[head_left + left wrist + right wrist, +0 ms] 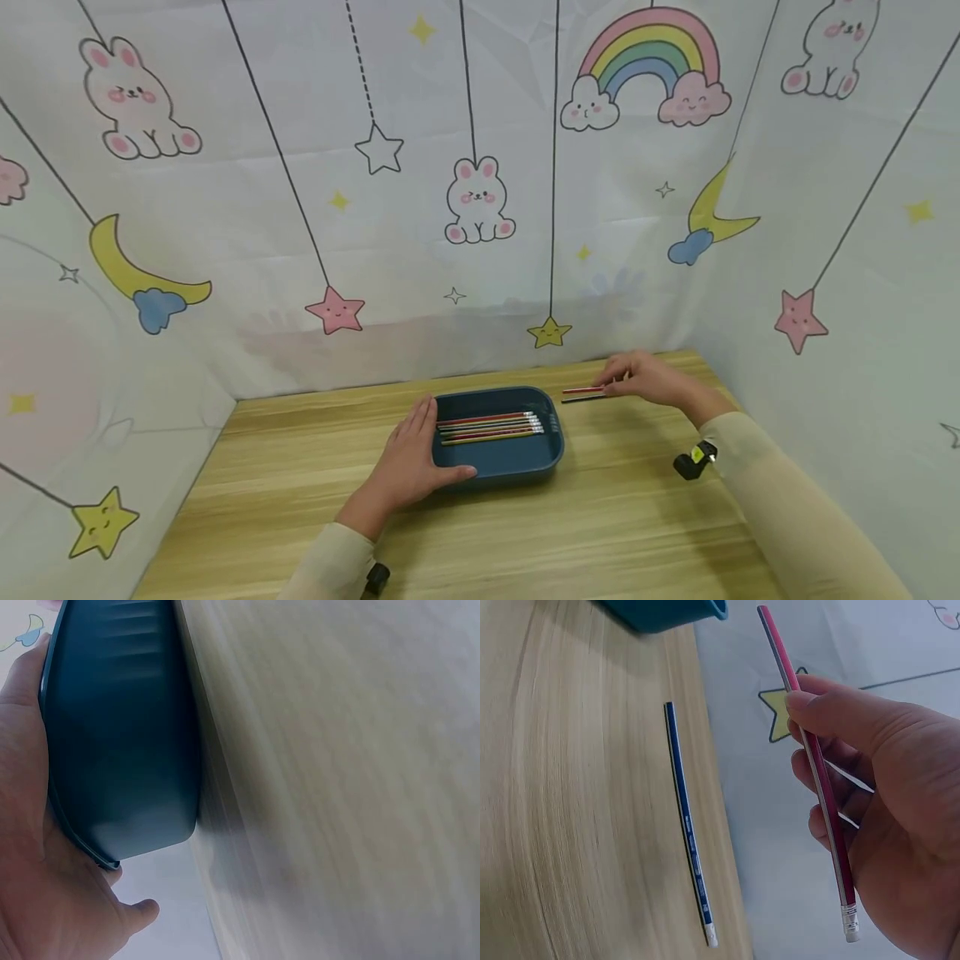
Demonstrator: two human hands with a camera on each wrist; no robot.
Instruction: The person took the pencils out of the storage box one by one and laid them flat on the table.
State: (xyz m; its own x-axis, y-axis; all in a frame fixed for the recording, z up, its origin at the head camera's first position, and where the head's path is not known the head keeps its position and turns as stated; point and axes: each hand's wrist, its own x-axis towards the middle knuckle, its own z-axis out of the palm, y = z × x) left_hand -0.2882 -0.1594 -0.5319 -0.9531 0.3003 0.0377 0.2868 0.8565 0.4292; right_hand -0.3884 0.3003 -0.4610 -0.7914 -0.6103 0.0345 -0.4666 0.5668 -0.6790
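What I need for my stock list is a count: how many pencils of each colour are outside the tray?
Red pencil, in the right hand: 1
Blue pencil, on the table: 1
Total: 2 pencils outside the tray

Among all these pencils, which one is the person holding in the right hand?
The red pencil with a silvery stripe, pinched in the right hand. The blue pencil lies on the table; the remaining pencils lie inside the tray.

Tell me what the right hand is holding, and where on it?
The right hand pinches a red pencil partway along, nearer its plain end than its white-tipped end.
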